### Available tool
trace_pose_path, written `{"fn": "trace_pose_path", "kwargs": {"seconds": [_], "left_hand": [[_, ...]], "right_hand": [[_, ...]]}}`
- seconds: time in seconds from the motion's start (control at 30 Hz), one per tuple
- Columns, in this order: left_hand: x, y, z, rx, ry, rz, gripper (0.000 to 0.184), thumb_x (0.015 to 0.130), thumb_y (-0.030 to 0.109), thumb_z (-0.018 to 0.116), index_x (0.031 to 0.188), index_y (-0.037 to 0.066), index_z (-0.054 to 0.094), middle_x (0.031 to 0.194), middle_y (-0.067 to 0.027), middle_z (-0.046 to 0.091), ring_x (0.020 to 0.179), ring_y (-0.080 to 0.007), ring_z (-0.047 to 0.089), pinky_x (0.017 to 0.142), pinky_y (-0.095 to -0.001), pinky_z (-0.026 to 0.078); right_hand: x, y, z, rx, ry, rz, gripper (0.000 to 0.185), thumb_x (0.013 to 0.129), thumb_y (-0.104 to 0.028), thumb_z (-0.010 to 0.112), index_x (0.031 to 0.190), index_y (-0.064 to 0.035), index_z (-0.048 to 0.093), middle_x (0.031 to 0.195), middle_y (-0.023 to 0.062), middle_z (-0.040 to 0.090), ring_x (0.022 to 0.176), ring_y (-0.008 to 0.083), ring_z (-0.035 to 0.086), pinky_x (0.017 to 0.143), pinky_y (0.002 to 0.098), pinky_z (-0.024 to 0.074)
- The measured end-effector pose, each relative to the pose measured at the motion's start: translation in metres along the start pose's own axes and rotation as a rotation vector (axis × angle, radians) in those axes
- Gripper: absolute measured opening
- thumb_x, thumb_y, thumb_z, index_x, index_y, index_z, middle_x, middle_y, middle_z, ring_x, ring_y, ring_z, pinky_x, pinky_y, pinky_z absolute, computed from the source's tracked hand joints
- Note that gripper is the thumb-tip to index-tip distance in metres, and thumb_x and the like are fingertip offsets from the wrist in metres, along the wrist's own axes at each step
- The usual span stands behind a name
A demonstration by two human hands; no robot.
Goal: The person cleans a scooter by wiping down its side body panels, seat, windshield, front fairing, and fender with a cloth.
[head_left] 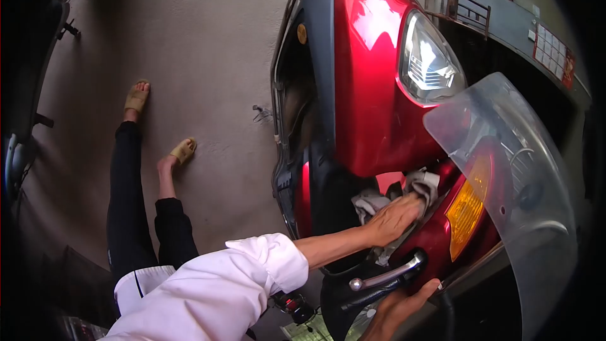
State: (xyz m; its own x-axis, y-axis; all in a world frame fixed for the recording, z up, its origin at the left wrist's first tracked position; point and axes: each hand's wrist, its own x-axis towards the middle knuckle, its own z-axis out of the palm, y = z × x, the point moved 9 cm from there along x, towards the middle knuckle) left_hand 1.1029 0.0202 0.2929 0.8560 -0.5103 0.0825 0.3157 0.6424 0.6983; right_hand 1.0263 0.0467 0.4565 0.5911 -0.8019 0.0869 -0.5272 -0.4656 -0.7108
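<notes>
Left grip point(396, 218) closed on a grey cloth point(424, 184) at the red scooter point(369, 110)

The red scooter is the largest thing I have, spreading above and around the left grip; its far end runs out of my view at the top. The clear windshield point(536, 151) stands to the right of both grips, and what lies behind it reaches me dimmed and smeared. Above the left grip, the headlight point(432, 60) encloses a bright reflector under its lens. Right of that grip sits the amber turn signal point(466, 218), its upper part seen through the windshield. The grey cloth is bunched in and around the left grip, in a gap between red panels; I can't make out the fingertips among its folds. A silver lever point(388, 273) lies between the two grips. The right grip point(404, 306) is partly curled below it, forearm cut off at the bottom; its fingers are mostly hidden, so I cannot tell whether it has hold of anything.
</notes>
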Motion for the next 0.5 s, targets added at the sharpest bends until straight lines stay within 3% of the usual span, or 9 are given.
{"fn": "trace_pose_path", "kwargs": {"seconds": [0.07,0.13,0.23,0.27,0.33,0.4,0.47,0.5], "left_hand": [[-0.025,-0.011,0.007,-0.066,-0.009,0.018,0.021,0.097,0.016,0.043,0.110,0.002,0.052,0.111,-0.0208,0.052,0.108,-0.0433,0.052,0.095,-0.0490,0.040],[-0.042,-0.003,0.000,-0.184,0.059,0.091,0.026,0.100,0.019,0.040,0.114,0.001,0.052,0.114,-0.0234,0.051,0.111,-0.0436,0.050,0.096,-0.0497,0.039],[-0.014,-0.019,-0.032,-0.256,0.259,-0.003,0.034,0.100,0.020,0.041,0.127,0.000,0.048,0.133,-0.0275,0.046,0.122,-0.0462,0.047,0.104,-0.0470,0.039],[-0.005,-0.019,-0.029,-0.251,0.261,-0.008,0.034,0.100,0.020,0.041,0.127,0.000,0.048,0.133,-0.0275,0.046,0.122,-0.0462,0.047,0.104,-0.0470,0.039],[0.007,-0.027,-0.027,-0.071,0.358,-0.214,0.036,0.099,0.020,0.044,0.130,0.001,0.046,0.135,-0.0285,0.041,0.122,-0.0485,0.047,0.103,-0.0483,0.039],[0.004,-0.019,-0.014,-0.083,0.400,-0.179,0.038,0.098,0.017,0.047,0.133,0.003,0.042,0.133,-0.0287,0.038,0.120,-0.0499,0.047,0.102,-0.0505,0.039],[0.003,-0.018,0.009,-0.182,0.260,-0.219,0.040,0.097,0.014,0.048,0.135,0.005,0.040,0.137,-0.0281,0.036,0.123,-0.0495,0.044,0.102,-0.0498,0.040],[-0.005,0.002,0.003,-0.185,0.350,-0.041,0.037,0.095,0.010,0.050,0.131,0.005,0.041,0.138,-0.0277,0.035,0.124,-0.0487,0.044,0.101,-0.0494,0.041]], "right_hand": [[-0.006,0.009,0.008,0.107,0.059,0.155,0.080,0.093,-0.055,0.055,0.148,-0.0016,0.032,0.148,0.0209,0.038,0.132,0.0323,0.042,0.114,0.0484,0.0292],[-0.004,0.008,0.005,0.057,0.073,0.148,0.080,0.092,-0.056,0.055,0.147,-0.0021,0.033,0.145,0.0203,0.040,0.130,0.0319,0.043,0.113,0.0472,0.0318],[0.002,0.012,-0.006,0.079,0.113,0.070,0.085,0.092,-0.058,0.058,0.146,0.0023,0.032,0.143,0.0180,0.041,0.130,0.0286,0.044,0.111,0.0451,0.0336],[0.001,0.011,-0.004,0.087,0.110,0.076,0.086,0.092,-0.058,0.058,0.147,0.0015,0.030,0.144,0.0181,0.040,0.130,0.0290,0.043,0.112,0.0456,0.0333],[0.000,0.012,-0.003,0.096,0.111,0.079,0.087,0.091,-0.058,0.059,0.149,0.0006,0.029,0.145,0.0181,0.039,0.131,0.0295,0.043,0.112,0.0460,0.0329],[-0.001,0.013,-0.007,0.098,0.127,0.112,0.089,0.091,-0.059,0.060,0.151,-0.0023,0.026,0.147,0.0178,0.037,0.131,0.0299,0.042,0.112,0.0468,0.0327],[-0.002,0.010,-0.001,0.099,0.115,0.109,0.089,0.090,-0.059,0.060,0.152,-0.0046,0.025,0.148,0.0176,0.036,0.132,0.0297,0.042,0.112,0.0469,0.0328],[-0.002,0.009,0.001,0.091,0.113,0.106,0.089,0.091,-0.059,0.060,0.152,-0.0045,0.025,0.148,0.0176,0.036,0.132,0.0295,0.042,0.112,0.0465,0.0332]]}}
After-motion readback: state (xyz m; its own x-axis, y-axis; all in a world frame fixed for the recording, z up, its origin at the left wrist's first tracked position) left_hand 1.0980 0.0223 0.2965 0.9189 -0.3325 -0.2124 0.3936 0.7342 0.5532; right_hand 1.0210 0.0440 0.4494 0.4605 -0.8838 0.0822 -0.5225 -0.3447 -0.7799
